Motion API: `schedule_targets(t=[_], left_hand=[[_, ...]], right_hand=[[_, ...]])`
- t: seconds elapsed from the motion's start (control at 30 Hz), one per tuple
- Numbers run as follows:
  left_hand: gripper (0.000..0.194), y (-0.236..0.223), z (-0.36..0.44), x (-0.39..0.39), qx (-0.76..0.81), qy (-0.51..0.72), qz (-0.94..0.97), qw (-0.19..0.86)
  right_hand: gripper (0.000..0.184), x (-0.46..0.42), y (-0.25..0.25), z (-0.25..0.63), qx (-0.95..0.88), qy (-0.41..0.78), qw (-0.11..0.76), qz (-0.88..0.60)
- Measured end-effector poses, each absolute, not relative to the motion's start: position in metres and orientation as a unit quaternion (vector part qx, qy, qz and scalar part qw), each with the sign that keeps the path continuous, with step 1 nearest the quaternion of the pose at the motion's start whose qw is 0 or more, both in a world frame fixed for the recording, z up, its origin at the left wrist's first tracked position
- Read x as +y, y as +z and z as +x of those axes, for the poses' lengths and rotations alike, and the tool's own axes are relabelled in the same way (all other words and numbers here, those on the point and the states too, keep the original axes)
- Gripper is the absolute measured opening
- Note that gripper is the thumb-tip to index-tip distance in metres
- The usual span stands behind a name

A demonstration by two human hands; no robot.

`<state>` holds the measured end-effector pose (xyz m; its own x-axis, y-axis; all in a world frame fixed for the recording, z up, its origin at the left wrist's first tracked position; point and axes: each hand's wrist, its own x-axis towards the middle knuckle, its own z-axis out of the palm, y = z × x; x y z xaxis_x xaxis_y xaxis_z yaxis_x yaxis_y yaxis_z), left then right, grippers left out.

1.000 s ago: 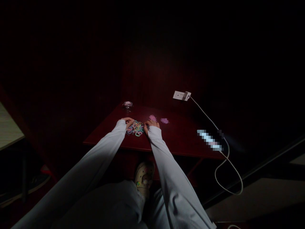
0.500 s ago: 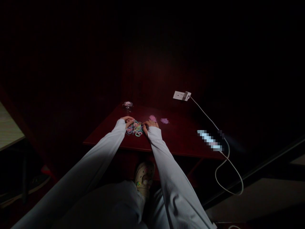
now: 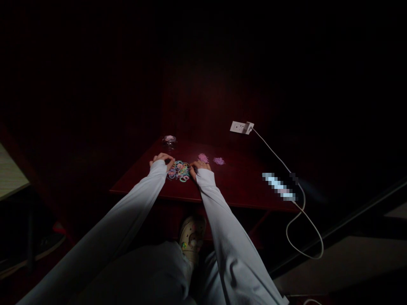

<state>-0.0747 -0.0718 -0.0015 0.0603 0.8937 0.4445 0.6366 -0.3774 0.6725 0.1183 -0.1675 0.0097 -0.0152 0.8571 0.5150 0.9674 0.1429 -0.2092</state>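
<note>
A pile of multicoloured hair ties [image 3: 180,171] lies on the dark red table between my hands. At the pile's left edge, my left hand [image 3: 163,158] is arched with thumb and fingertips brought together; anything between them is too small to make out. My right hand [image 3: 199,165] rests at the right edge, fingers bent and closed toward the ties, and what they grip is hidden. Just beyond it sits a small heap of pink bands [image 3: 202,158], with a heap of purple bands [image 3: 219,161] to its right.
A clear jar [image 3: 169,140] with something pale at its top stands at the table's back left. On the wall, a charger is plugged into a white socket [image 3: 241,127]; its white cable [image 3: 304,199] runs down to a pixelated device [image 3: 279,187] at the right. The table's front edge [image 3: 184,198] crosses above a shoe [image 3: 191,239].
My left hand has shifted slightly left, away from the pile, and its fingers have arched up. My right hand stays nearly in place. The whole view has drifted a little.
</note>
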Motion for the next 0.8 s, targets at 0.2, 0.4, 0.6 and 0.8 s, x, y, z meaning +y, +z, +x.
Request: schedule_targets(t=[0.2,0.4,0.6,0.8], left_hand=[[0.014,0.0027,-0.0663,-0.0786,0.521,0.354,0.765,0.136],[0.017,0.0026,-0.0654,-0.0780,0.533,0.325,0.770,0.133],[0.021,-0.0025,-0.0660,-0.0739,0.532,0.330,0.771,0.112],[0.012,-0.0036,-0.0691,-0.0726,0.537,0.327,0.768,0.122]], right_hand=[[0.020,-0.1667,0.0092,0.1189,-0.706,-0.093,0.274,-0.647],[0.020,-0.1662,0.0078,0.1184,-0.701,-0.094,0.279,-0.650],[0.021,-0.1704,0.0115,0.1152,-0.698,-0.084,0.266,-0.659],[0.022,-0.1733,0.0140,0.1140,-0.698,-0.080,0.255,-0.664]])
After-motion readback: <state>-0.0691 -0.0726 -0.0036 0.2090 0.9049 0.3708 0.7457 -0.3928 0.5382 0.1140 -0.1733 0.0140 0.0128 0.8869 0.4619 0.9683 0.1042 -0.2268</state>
